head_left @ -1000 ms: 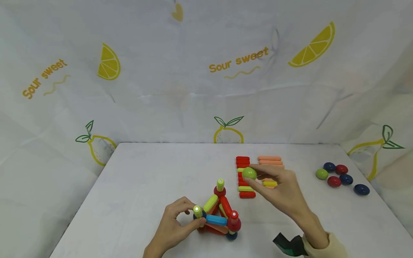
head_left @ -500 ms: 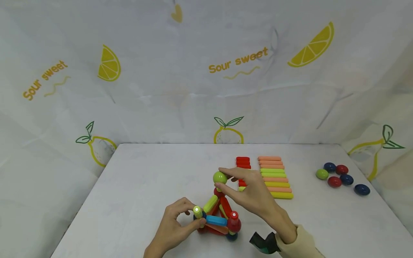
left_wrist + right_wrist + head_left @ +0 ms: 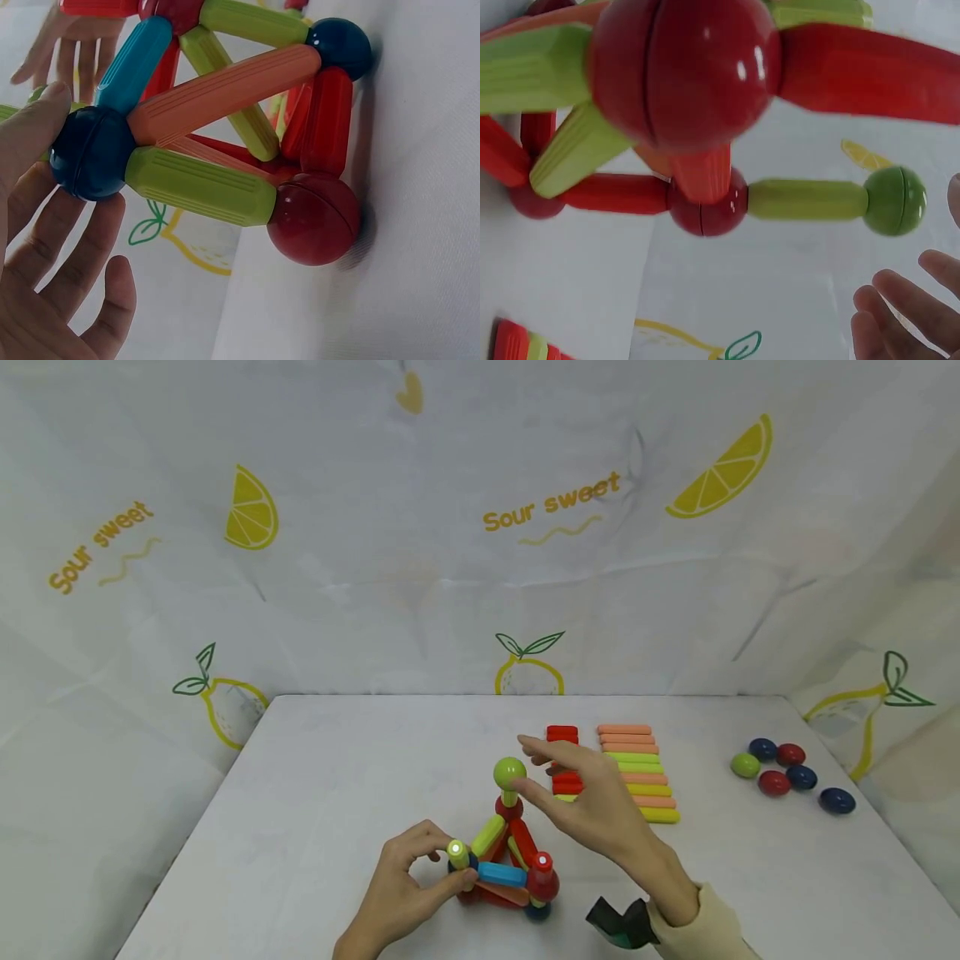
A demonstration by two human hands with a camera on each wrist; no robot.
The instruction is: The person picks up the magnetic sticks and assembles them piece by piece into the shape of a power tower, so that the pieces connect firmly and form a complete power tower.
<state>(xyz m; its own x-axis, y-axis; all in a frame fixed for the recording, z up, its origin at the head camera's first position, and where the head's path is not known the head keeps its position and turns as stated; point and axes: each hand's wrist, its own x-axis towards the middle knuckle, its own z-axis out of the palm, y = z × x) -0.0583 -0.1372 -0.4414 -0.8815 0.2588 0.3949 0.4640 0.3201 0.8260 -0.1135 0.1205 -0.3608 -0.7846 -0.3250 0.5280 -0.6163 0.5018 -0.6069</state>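
Observation:
A magnetic stick-and-ball frame (image 3: 502,874) stands on the white table, built of red, lime, blue and orange rods. My left hand (image 3: 405,885) pinches the dark blue ball (image 3: 91,154) at its left corner between thumb and fingers. From that ball a lime rod (image 3: 457,852) points up. At the back corner an upright lime rod (image 3: 806,199) carries a green ball (image 3: 509,772). Beside this ball is my right hand (image 3: 596,797), its fingers spread and holding nothing; the right wrist view shows a gap between them. A red rod (image 3: 543,862) rises from the right corner.
Right of the frame lie a column of red and lime rods (image 3: 562,732) and a column of orange, lime and yellow rods (image 3: 637,768). Several loose balls (image 3: 774,783), red, blue and green, lie near the table's right edge. A printed cloth (image 3: 375,552) hangs behind.
My right hand has carried the green ball left onto the back upright rod and let go of it, its fingers now spread. The left hand has kept its hold.

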